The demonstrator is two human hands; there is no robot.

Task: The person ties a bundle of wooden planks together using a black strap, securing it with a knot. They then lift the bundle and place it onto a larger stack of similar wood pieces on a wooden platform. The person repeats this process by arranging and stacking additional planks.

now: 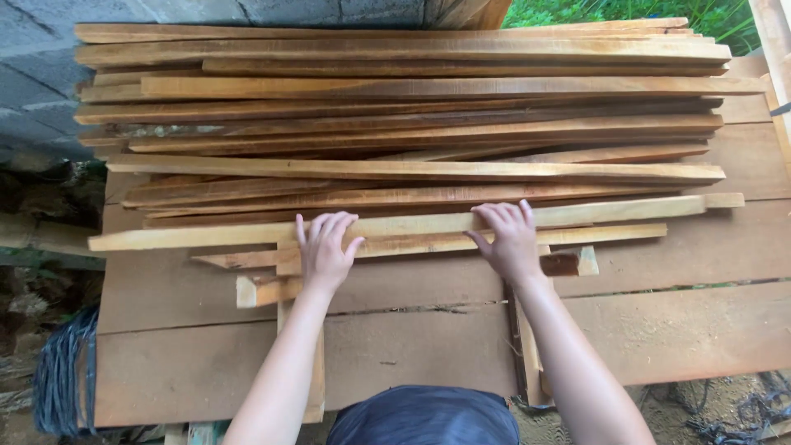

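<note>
A heap of long thin wooden slats (404, 124) lies across a table of wide planks (684, 330). My left hand (324, 250) lies flat, fingers spread, on the nearest pale slat (626, 211) and the shorter slat (610, 235) just below it. My right hand (509, 240) presses on the same two slats farther right. Both palms face down on the wood; neither hand is wrapped around a slat. Short offcuts (264, 290) lie under my left wrist.
A grey block wall (41, 74) stands at the back left, green grass (725, 12) at the back right. A dark coil of cord (62, 379) hangs at the table's left front corner. Two narrow upright strips (527, 354) lie across the front planks.
</note>
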